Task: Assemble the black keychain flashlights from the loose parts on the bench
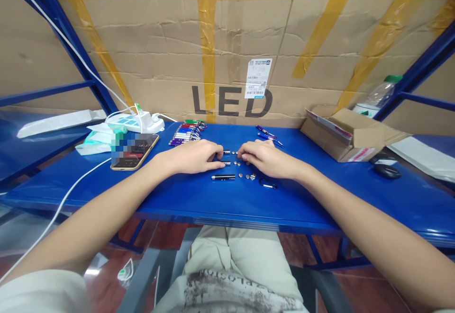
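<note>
So the big readable thing here is "LED" in chunky black letters on the cardboard behind the desk. There's a white shipping label stuck just above the D, with barcodes and print too tiny for me to make out. The shirt has some lettering too, but it's only partly legible.

Now the hands. Left hand has its thumb and forefinger spread apart, right at the left ends of the upper two black tubes — touching or just beside, hard to say. The third black tube lies nearest the person, below those fingers. Right hand is curled palm-down over the small metal discs, which sit in short rows right of the tubes. Can't tell if it's pinching one. A black carabiner lies just below that hand.
</note>
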`<move>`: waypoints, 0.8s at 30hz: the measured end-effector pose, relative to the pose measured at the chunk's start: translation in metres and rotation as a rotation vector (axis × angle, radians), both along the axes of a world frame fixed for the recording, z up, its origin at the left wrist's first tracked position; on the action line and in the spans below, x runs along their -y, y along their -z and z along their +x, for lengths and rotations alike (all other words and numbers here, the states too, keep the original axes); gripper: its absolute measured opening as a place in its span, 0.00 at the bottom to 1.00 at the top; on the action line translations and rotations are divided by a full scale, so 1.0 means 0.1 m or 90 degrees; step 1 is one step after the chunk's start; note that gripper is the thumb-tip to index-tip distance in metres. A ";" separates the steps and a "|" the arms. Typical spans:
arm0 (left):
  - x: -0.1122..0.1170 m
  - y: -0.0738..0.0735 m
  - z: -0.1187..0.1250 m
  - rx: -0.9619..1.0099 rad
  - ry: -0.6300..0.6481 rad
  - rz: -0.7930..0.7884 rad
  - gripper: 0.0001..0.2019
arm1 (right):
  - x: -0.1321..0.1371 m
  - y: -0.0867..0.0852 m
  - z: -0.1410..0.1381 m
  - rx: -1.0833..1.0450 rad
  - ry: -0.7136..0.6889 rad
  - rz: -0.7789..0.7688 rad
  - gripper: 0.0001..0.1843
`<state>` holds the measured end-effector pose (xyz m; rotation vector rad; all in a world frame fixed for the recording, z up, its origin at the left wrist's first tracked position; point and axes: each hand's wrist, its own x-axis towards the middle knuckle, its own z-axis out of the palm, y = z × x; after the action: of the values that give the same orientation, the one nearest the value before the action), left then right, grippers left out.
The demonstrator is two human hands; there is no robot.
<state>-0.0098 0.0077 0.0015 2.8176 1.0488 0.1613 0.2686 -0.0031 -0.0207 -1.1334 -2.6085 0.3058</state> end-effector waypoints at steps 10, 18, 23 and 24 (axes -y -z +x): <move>0.00 -0.01 0.00 -0.018 0.000 0.000 0.15 | 0.01 0.02 -0.03 -0.025 -0.032 -0.001 0.09; 0.00 -0.01 0.00 -0.011 0.001 0.000 0.16 | 0.04 0.07 -0.10 -0.037 -0.044 -0.003 0.07; 0.00 -0.01 0.00 -0.007 0.001 0.002 0.16 | 0.04 0.06 -0.10 -0.028 -0.051 0.020 0.09; 0.00 -0.01 0.00 -0.006 0.002 0.001 0.16 | 0.04 0.06 -0.10 -0.028 -0.052 0.021 0.09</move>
<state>-0.0098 0.0077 0.0021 2.8243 1.0479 0.1480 0.2591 -0.0069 -0.0268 -0.9999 -2.6161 0.3009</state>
